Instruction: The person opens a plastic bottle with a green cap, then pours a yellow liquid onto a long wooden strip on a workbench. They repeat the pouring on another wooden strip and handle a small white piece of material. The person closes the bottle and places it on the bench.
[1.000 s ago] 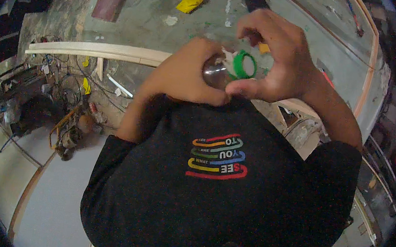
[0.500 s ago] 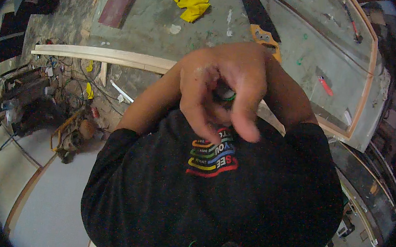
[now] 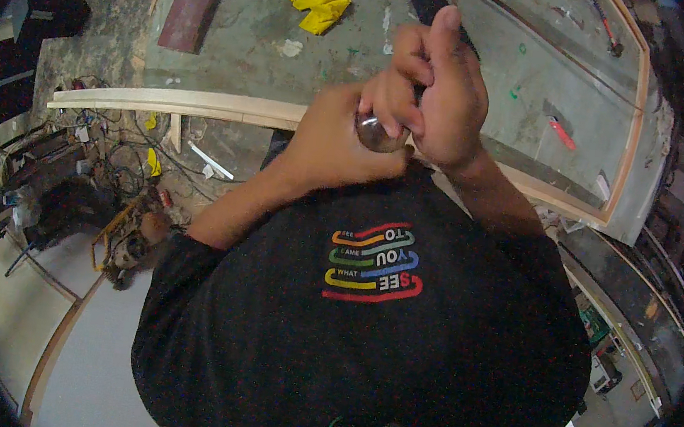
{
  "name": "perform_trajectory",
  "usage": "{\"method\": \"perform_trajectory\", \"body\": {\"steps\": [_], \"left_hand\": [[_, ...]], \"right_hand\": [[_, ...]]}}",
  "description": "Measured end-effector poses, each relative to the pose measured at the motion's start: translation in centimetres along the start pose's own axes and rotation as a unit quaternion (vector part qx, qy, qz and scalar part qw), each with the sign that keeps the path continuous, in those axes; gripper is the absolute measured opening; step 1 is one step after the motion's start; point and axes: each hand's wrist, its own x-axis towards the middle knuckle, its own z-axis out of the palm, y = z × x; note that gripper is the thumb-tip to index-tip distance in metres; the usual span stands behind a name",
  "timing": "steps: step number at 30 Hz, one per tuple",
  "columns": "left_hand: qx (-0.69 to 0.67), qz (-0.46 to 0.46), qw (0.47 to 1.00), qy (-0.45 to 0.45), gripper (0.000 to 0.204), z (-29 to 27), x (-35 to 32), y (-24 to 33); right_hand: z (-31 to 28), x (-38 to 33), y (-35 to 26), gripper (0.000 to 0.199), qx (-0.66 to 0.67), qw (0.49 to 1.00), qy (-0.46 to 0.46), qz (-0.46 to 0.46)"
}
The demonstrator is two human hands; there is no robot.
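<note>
Bottle (image 3: 377, 136), clear, partly hidden, between both hands. I see left hand (image 3: 329, 141) wrapped round it; right hand (image 3: 451, 108) against it, fingers curled, thumb raised, grip hidden from me. Yellow cloth (image 3: 323, 10) beyond, on tabletop (image 3: 250, 16).

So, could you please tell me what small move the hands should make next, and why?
Perhaps hold the left hand steady and open the right hand slightly: the left curls around the clear container, while the right's curled fingers cover part of it.
</note>
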Motion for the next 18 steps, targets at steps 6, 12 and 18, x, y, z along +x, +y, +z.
{"method": "perform_trajectory", "body": {"steps": [6,12,18], "left_hand": [[0.004,-0.003,1.0,-0.014,0.04,-1.2,-0.4,-0.6],[-0.263,0.038,0.948,-0.174,0.056,-3.8,2.6,-6.0],[-0.241,0.013,0.92,-0.309,0.066,-3.8,2.6,-6.9]], "right_hand": [[-0.8,0.6,0.1,0.077,0.125,0.982,-0.137,0.022],[-1.7,4.5,1.0,0.053,0.053,0.916,-0.394,-0.06],[-1.3,4.7,2.0,0.036,0.157,0.93,-0.331,-0.004]]}}
